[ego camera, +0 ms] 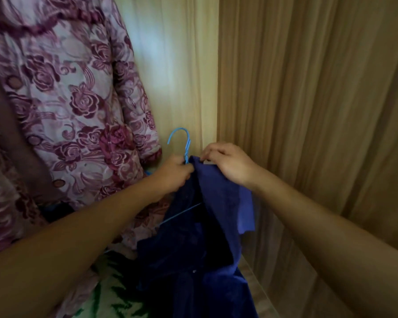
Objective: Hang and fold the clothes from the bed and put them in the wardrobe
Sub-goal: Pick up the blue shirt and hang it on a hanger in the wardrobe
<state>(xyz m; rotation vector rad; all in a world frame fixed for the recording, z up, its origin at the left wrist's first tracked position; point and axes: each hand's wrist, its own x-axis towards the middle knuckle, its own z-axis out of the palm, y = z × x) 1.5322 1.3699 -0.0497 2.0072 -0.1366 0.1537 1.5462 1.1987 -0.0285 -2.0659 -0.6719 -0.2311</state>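
**A:** where's the blue shirt (207, 226) at?

**B:** in front of the wooden panel (308, 111), just beside a hanging purple flowery dress (67, 99). The blue hanger (182, 138) sits partly inside it.

**A:** and the 2 hands?

**B:** left hand (174, 172) grips the hanger neck, right hand (228, 164) pinches the shirt's top edge.
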